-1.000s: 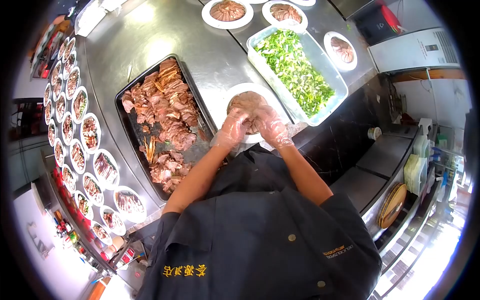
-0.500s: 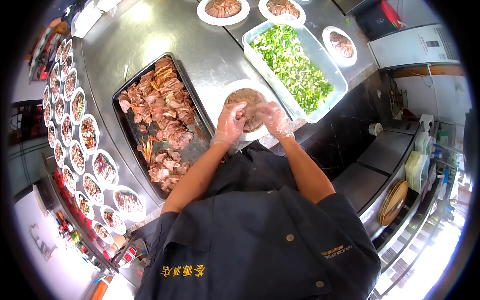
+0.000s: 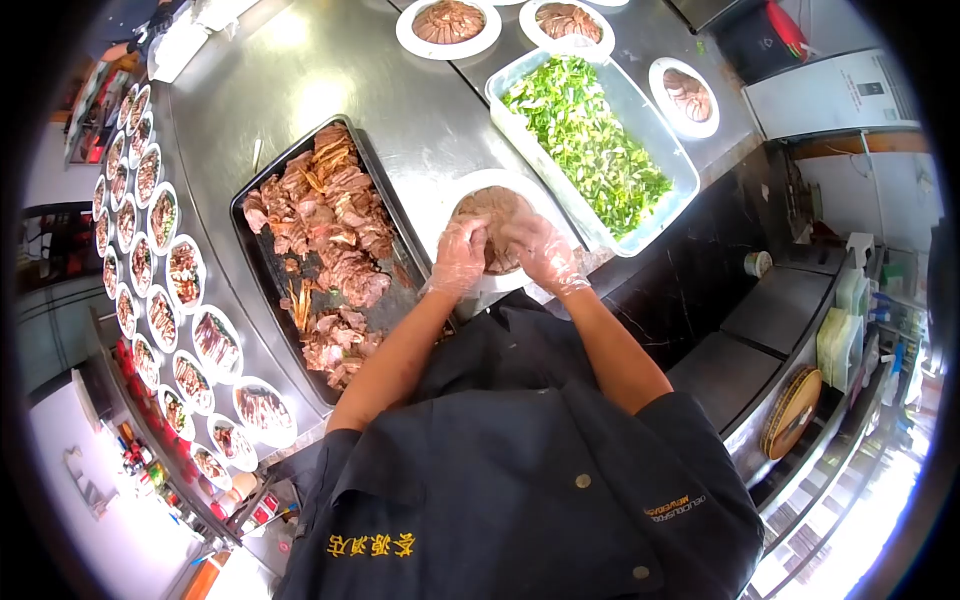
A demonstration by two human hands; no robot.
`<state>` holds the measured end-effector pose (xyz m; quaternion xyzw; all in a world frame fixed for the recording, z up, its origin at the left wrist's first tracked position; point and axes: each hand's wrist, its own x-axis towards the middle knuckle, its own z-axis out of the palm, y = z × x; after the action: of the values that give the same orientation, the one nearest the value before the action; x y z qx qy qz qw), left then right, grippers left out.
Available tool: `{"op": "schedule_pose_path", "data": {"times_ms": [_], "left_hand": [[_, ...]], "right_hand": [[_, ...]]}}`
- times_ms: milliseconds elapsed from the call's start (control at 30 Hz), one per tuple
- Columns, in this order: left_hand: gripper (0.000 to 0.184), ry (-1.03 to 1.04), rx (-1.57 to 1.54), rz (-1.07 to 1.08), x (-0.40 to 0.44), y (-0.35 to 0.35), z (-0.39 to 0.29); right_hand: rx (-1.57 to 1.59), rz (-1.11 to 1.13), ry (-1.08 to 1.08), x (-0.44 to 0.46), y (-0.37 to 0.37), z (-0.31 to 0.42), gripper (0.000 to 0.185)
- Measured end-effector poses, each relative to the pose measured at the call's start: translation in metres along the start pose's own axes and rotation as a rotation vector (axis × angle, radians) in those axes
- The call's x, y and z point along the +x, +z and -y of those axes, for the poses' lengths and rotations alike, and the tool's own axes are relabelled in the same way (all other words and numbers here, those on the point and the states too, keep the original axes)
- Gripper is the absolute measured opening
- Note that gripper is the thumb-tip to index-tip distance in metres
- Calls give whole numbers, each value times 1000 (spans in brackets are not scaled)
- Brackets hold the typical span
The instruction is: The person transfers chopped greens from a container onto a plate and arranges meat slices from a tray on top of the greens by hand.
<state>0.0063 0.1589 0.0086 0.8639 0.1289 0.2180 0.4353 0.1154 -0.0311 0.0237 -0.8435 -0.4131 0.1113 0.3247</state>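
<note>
Sliced brown meat (image 3: 497,207) lies in a round layer on a white plate (image 3: 545,200) in front of my body. My left hand (image 3: 461,254), in a clear plastic glove, is at the left side of this meat with its fingers drawn together. Across from it, my right hand (image 3: 543,252), gloved too, touches the meat's right side, fingers bent. Whatever lies between the fingertips is too small to make out. Left of the plate, a black tray (image 3: 384,180) holds piles of sliced meat (image 3: 340,215). A clear tub (image 3: 683,190) of chopped greens (image 3: 590,140) stands at the right.
Plates of sliced meat (image 3: 449,22) stand at the far edge, another (image 3: 688,97) beyond the tub. Several filled bowls (image 3: 217,343) line the steel counter's (image 3: 215,130) left side. Part of another person (image 3: 135,40) shows at the top left. A round wooden board (image 3: 792,412) is at the lower right.
Both hands have shifted slightly over the meat; the right hand's fingers now reach further down and inward. The view has moved a little, and another person's arm has appeared at the top left.
</note>
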Motion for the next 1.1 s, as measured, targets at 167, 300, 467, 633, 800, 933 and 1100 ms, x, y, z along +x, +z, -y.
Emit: {"op": "schedule_pose_path", "data": {"times_ms": [167,300,467,633,800,933,1100], "left_hand": [[16,-141,-111,37,6,1,-7],[15,-236,-84,0,4,-14,-11],[18,-439,-16,-128,-31,-60,16],[20,-491,54,-126,-89,-92,31],[21,-569,-34,-58,-116,-93,33],[22,-510,-78,-115,-131,-82,38],[22,-531,-111,-76,-140,-90,41]], "right_hand": [[-29,21,-6,6,-1,2,26],[20,-64,0,-5,-12,6,23],[-8,-193,526,-34,1,-26,40],[61,-100,695,-29,6,-30,61],[45,49,941,-17,3,-27,70],[168,177,878,-25,36,-77,71],[411,-106,780,-42,38,-56,43]]}}
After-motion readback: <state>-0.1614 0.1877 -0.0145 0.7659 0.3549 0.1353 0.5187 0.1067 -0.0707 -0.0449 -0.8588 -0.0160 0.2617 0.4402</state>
